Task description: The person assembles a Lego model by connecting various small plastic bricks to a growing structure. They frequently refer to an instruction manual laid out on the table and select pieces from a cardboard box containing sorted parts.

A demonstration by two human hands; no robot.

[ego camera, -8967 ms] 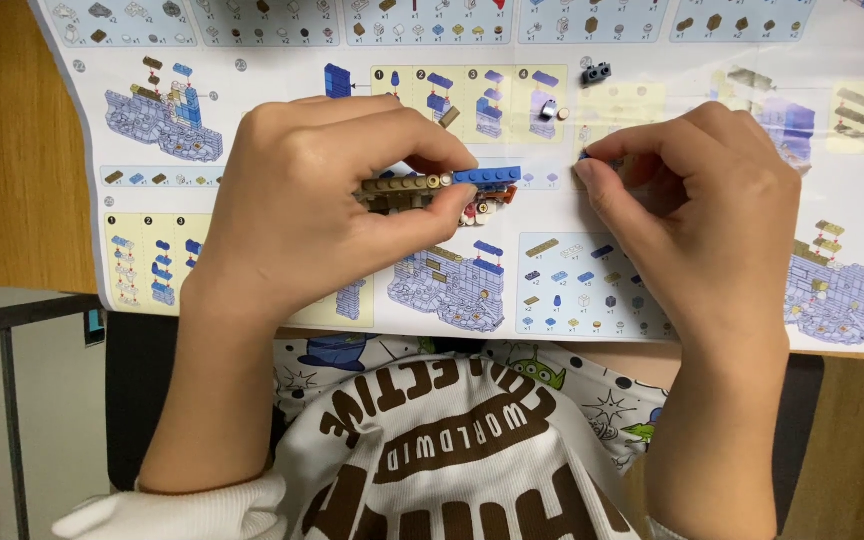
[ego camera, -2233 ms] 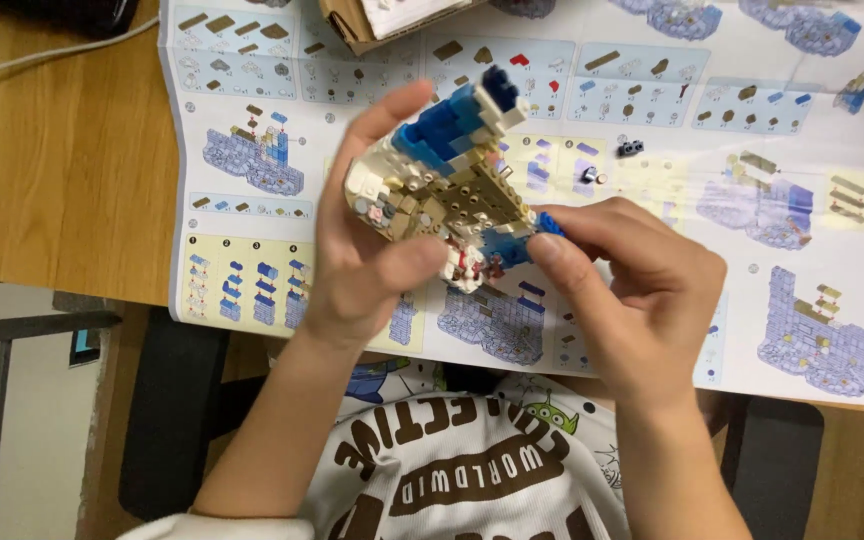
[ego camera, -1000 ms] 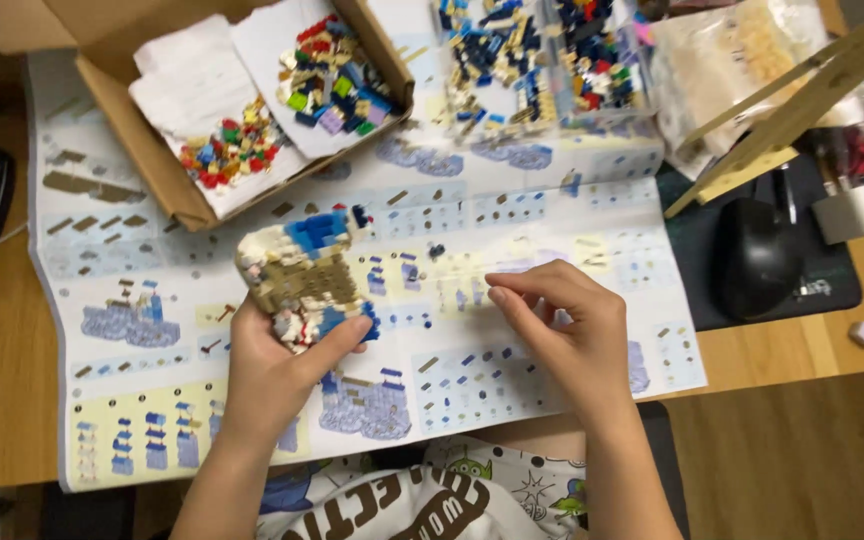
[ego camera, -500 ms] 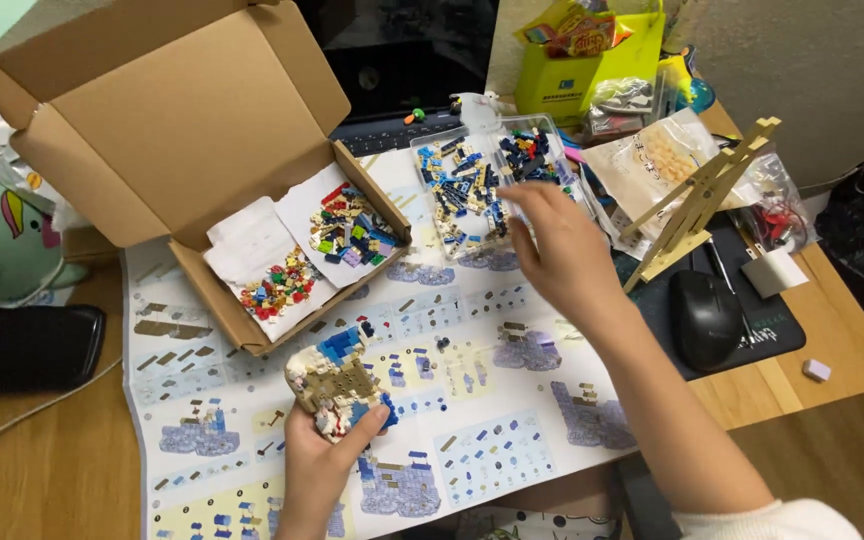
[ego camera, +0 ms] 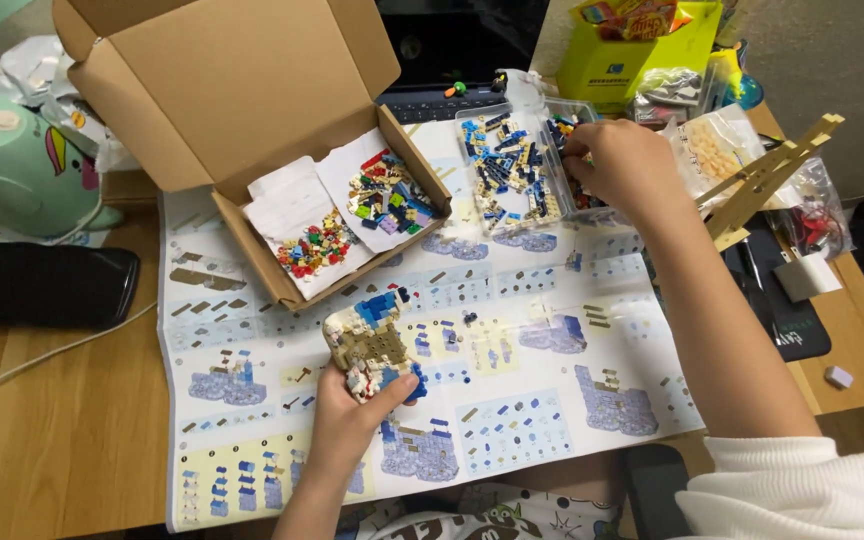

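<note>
Holding a small brick model [ego camera: 372,345] in tan, white and blue, the left hand [ego camera: 347,425] has its fingers closed around the lower part of it, above the big instruction sheet [ego camera: 512,400] on the wooden desk [ego camera: 62,440]. The right hand [ego camera: 627,165] reaches into a clear plastic tray [ego camera: 512,175] full of loose bricks; I cannot tell if its fingers pinch a piece. An open cardboard box [ego camera: 242,110] with two paper sheets of coloured bricks lies just beside the tray.
</note>
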